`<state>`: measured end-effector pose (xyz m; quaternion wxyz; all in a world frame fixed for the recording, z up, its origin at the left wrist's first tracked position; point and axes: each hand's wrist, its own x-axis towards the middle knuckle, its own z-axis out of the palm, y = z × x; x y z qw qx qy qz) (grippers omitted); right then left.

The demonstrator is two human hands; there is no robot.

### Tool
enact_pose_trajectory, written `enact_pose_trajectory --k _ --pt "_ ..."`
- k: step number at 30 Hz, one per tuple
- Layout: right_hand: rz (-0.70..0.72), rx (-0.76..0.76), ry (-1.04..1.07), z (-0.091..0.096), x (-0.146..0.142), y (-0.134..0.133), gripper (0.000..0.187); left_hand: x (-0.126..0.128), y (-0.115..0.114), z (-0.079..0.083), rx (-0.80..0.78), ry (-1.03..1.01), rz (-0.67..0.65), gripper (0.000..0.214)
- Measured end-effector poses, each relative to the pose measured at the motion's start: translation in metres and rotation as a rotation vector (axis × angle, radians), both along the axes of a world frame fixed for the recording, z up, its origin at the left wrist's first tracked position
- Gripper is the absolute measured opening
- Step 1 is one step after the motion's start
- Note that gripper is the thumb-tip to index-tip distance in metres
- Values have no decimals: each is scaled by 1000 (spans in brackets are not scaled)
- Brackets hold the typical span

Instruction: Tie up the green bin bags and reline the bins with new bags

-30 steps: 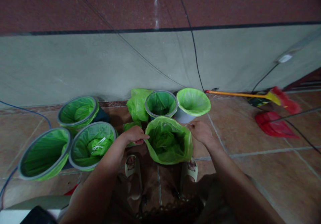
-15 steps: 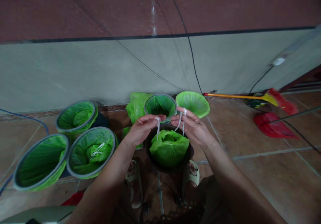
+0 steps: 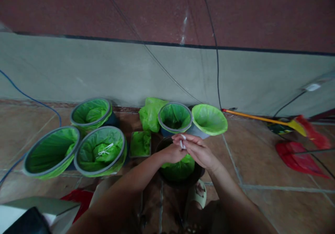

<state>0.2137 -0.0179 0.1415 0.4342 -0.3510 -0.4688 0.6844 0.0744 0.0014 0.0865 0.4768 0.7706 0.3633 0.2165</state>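
Green drawstring bag (image 3: 179,170) sits in the dark bin (image 3: 201,173). Left stands a green-lined bin (image 3: 119,164); whether your left hand (image 3: 172,152) grips anything, I cannot tell; your right hand (image 3: 201,153) pinches white drawstring (image 3: 182,144); rightward lies a red dustpan (image 3: 295,157).

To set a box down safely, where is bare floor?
Bare tiles spread below the red dustpan, and between it and the dark bin. Crowded: left, three gray-rimmed bins; by the wall, a green bag and two lined bins.

Floor (image 3: 261,157) lies free right of the dark bin (image 3: 180,183); a grey-rimmed bin (image 3: 167,132) blocks its far side.
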Motion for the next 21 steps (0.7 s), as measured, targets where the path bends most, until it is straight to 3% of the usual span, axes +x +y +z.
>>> enact_pose_trajectory --k 4,10,17,21 --pt "-203 87 -254 -14 13 9 29 -6 8 1 -126 64 53 37" --pt "-38 66 -365 -40 19 10 29 -17 18 0 -220 -21 170 40" --pt "-172 12 -469 -49 23 13 39 -17 19 2 -441 -91 371 41" --pt "-216 108 -504 -48 20 11 46 -18 19 5 -510 -138 332 47"
